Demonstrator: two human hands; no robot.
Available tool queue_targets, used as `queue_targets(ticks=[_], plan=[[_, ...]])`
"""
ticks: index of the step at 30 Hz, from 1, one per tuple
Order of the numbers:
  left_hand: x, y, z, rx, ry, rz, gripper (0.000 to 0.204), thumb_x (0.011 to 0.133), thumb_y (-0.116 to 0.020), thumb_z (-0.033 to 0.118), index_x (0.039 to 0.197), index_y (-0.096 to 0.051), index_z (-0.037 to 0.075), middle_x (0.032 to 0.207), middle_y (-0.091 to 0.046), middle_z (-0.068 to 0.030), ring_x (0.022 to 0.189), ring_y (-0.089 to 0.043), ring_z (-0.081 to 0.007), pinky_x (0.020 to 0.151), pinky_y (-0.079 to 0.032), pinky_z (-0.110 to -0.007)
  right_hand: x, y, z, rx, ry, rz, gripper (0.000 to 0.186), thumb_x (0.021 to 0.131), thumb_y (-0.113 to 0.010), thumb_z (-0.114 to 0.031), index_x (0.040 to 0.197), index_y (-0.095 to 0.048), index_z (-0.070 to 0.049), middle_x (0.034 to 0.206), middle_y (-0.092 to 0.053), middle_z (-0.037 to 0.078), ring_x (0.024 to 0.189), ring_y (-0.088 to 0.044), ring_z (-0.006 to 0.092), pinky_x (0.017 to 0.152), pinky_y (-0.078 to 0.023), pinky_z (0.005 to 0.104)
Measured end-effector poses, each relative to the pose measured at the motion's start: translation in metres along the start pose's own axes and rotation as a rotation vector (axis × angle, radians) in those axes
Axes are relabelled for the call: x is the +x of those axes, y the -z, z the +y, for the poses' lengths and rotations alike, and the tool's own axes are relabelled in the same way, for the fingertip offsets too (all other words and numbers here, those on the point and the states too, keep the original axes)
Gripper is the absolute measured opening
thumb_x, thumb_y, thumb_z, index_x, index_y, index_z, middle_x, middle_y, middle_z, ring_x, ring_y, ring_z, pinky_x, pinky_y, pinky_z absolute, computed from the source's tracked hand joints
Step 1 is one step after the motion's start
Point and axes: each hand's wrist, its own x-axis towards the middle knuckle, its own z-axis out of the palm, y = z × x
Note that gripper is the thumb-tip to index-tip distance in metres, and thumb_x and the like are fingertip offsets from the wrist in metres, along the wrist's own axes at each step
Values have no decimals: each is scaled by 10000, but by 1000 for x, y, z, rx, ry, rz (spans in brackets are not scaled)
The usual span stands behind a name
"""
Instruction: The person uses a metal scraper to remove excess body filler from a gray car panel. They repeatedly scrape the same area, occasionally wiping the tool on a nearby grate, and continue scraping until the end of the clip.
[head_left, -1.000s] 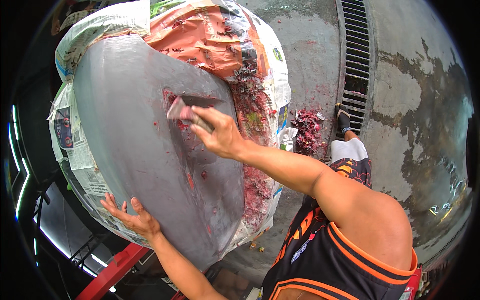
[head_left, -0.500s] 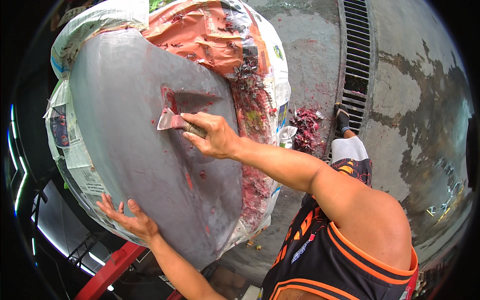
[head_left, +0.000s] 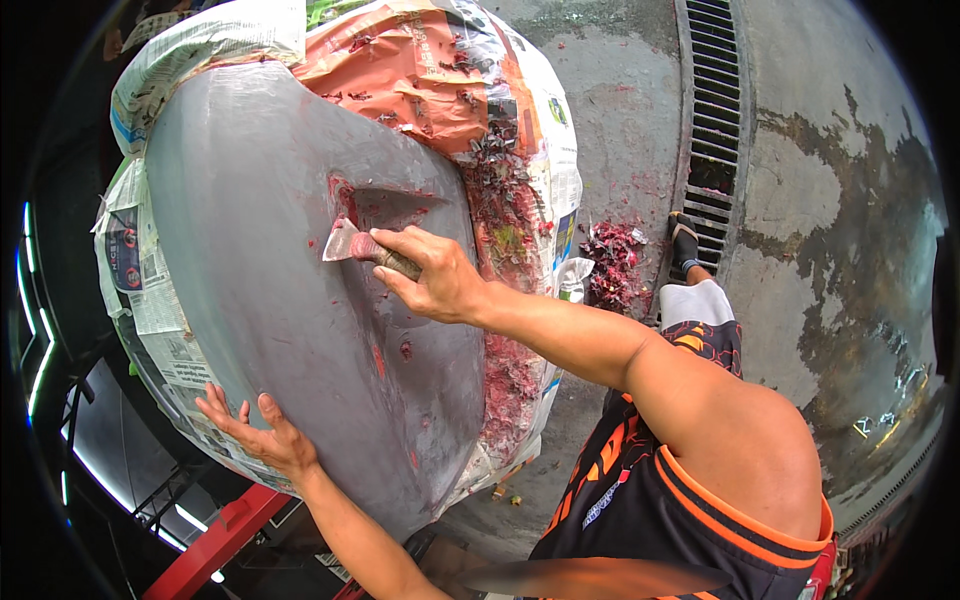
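A large grey curved body panel (head_left: 260, 280) fills the left half of the view, with traces of red paint around a recess. My right hand (head_left: 430, 275) is shut on a metal scraper (head_left: 355, 245) with a dark handle, its flat blade pressed against the panel just below the recess. My left hand (head_left: 255, 435) lies flat with fingers spread on the panel's lower edge, over the newspaper masking (head_left: 150, 310).
Newspaper and orange paper (head_left: 420, 70) cover the panel's rim, strewn with red paint flakes. A pile of red scrapings (head_left: 612, 255) lies on the concrete floor beside a long drain grate (head_left: 715, 110). A red metal stand (head_left: 215, 540) sits below the panel.
My right hand has drawn the scraper downward and a little left from the recess. The left hand stays pressed on the lower edge.
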Motion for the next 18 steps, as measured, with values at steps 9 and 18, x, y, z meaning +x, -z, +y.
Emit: queue_targets(ticks=[9,18], plan=[[-3,-1,-2,-22,-1,14,929,1002,-595,582,1653,-203,46,1616,-430,-183,1469,-445,-343,1085,-429,-500,25,12,0,-51,-2,36,494,918,-756,-211,1326,-612,28,1075,-681,219,993,-692,402,873,-563,445],[-7,-17,-36,-91,-121,136,698,1074,-572,426,1629,-320,85,1662,-361,-177,1518,-366,-355,1191,-354,-517,-22,86,-14,-426,135,-92,465,888,-749,-180,1326,-608,-108,1007,-631,124,848,-694,353,667,-580,445]])
